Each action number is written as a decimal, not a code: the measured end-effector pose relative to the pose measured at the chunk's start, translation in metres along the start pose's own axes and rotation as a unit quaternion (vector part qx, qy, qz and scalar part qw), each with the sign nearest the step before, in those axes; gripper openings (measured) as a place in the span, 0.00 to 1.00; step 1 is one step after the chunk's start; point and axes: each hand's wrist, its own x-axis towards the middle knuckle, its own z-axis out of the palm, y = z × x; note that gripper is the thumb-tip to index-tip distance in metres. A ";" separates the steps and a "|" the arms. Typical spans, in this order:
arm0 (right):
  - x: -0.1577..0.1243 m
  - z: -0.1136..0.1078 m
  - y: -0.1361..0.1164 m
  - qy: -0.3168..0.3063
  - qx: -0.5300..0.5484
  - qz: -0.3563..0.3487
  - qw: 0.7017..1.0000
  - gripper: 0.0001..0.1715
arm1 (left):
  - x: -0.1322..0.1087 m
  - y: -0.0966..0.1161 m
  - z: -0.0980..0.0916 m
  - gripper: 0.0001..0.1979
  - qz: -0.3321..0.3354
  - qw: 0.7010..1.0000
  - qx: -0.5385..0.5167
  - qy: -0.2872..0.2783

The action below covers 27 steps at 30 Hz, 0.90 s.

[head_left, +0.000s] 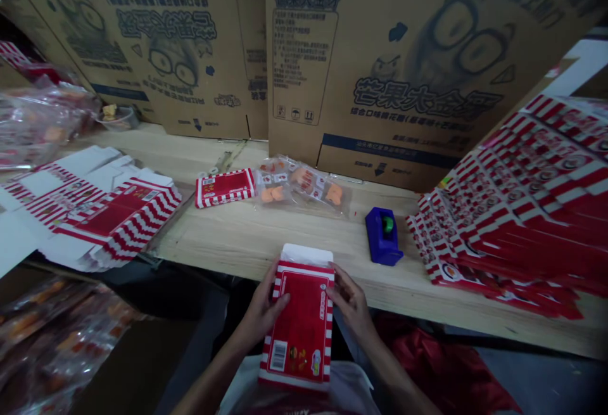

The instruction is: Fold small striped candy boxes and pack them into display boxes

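Red striped carton (301,323) held at the near edge of the counter (204,234)
It sits between the hands: left hand (264,306) clasping its left side, thumb across the front; right hand (352,301) half-curled, fingers against its upper right edge.

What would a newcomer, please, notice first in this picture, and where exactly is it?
Probably the red-and-white box at the lower middle, held by the left hand while the right hand touches its upper edge; its white flap sticks up. Next, the large heap of striped cartons at the right end of the table, and the tall printed brown boxes standing along the back.
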 end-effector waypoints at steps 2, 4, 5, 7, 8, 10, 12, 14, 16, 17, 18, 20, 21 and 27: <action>-0.005 -0.003 0.006 -0.001 -0.055 -0.010 0.998 0.23 | 0.000 0.001 -0.002 0.36 -0.012 0.998 -0.055 -0.039; -0.007 -0.002 0.008 -0.008 -0.104 -0.034 0.994 0.15 | 0.004 0.002 -0.002 0.31 -0.029 0.996 -0.066 -0.056; -0.006 0.000 0.008 -0.014 -0.121 -0.046 0.991 0.12 | 0.007 0.003 -0.002 0.24 -0.036 0.997 -0.055 -0.045; -0.004 0.005 0.004 -0.006 -0.133 -0.056 0.990 0.10 | 0.013 0.006 -0.001 0.12 -0.037 0.999 -0.027 0.010; -0.002 0.009 0.002 0.008 -0.123 -0.054 0.991 0.09 | 0.016 0.008 0.000 0.11 -0.034 0.998 -0.023 0.045; 0.003 0.016 -0.005 0.039 -0.066 -0.033 0.997 0.12 | 0.020 0.012 0.000 0.13 -0.031 0.993 -0.048 0.105; 0.007 0.021 -0.013 0.029 0.003 0.005 1.000 0.20 | 0.022 0.017 -0.003 0.12 -0.045 0.987 -0.094 0.121; 0.010 0.023 -0.018 -0.018 0.027 0.038 0.999 0.20 | 0.023 0.024 -0.009 0.14 -0.061 0.988 -0.107 0.091; 0.012 0.021 -0.021 -0.043 -0.005 0.023 0.999 0.11 | 0.023 0.029 -0.017 0.13 -0.049 0.997 -0.059 0.030; 0.012 0.019 -0.021 -0.047 -0.035 -0.003 0.998 0.08 | 0.023 0.031 -0.021 0.11 -0.032 0.999 -0.019 0.003; 0.012 0.017 -0.021 -0.051 -0.067 -0.034 0.996 0.07 | 0.022 0.032 -0.025 0.10 -0.013 1.000 0.020 -0.018; 0.011 0.013 -0.020 -0.073 -0.115 -0.085 0.987 0.08 | 0.020 0.035 -0.031 0.11 0.015 0.996 0.076 -0.043; 0.012 0.012 -0.021 -0.089 -0.127 -0.096 0.983 0.09 | 0.020 0.036 -0.033 0.12 0.019 0.994 0.092 -0.048; 0.025 0.016 -0.036 -0.132 -0.158 -0.016 0.978 0.10 | 0.027 0.046 -0.046 0.12 -0.042 0.990 0.127 -0.045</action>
